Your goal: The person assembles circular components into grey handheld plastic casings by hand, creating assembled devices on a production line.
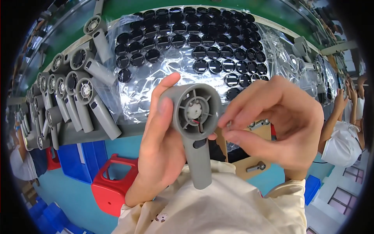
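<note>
Left hand (pixel 157 156) clamped around grey handheld fan housing (pixel 194 124), handle pointing down toward the body, round motor opening facing up; right hand (pixel 272 124) pinched together at its right rim, above tabletop (pixel 117 132) with black round caps (pixel 202 43).

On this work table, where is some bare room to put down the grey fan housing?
Little room. A narrow grey strip of table edge lies bare between the row of grey fan housings and the left hand. The clear plastic sheet below the black round caps has gaps. The left side and the far middle are crowded.
</note>
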The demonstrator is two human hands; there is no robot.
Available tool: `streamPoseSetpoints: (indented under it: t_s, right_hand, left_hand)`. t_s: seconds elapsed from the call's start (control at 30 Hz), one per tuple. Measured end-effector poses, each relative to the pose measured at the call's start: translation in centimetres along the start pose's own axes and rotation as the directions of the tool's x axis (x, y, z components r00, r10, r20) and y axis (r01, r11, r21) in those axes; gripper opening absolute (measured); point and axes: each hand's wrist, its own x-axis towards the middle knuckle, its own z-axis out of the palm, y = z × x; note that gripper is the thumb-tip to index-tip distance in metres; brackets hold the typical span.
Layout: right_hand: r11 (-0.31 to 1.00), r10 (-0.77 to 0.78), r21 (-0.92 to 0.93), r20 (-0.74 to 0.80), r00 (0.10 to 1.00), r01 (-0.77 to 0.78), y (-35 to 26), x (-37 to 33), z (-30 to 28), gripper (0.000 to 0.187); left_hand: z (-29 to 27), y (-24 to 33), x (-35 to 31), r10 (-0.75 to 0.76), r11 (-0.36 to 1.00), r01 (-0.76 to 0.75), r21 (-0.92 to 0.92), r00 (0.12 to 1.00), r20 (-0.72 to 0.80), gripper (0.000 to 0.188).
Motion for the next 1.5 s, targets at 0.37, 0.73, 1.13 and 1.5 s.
streamPoseSetpoints:
  t_s: [0.37, 0.73, 1.13, 1.5]
  right_hand:
    - [0.886, -0.264, -0.309, 0.278, 0.924, 0.347, 0.3, 1.0, 1.6, 0.019]
    - [0.628, -0.372, -0.54, 0.424, 0.826, 0.56, -1.5, 2.1, 5.9, 0.021]
    - [0.536, -0.421, -0.54, 0.496, 0.76, 0.649, -1.2, 2.3, 6.2, 0.026]
    - [0.514, -0.488, -0.541, 0.453, 0.746, 0.665, -0.6, 2.3, 7.5, 0.024]
  left_hand:
    - [-0.7, 1.2, -1.5, 0.039, 0.994, -0.034, -0.103, 0.998, 0.039, 0.047]
    - [-0.5, 2.8, -2.3, 0.015, 0.997, -0.019, -0.074, 0.999, -0.048, 0.044]
    - [0.6, 4.6, -3.1, -0.085, 0.993, 0.077, -0.085, 0.991, -0.099, 0.044]
    - [-0.9, 3.7, -3.1, -0.103, 0.982, 0.09, -0.163, 0.992, -0.07, 0.044]
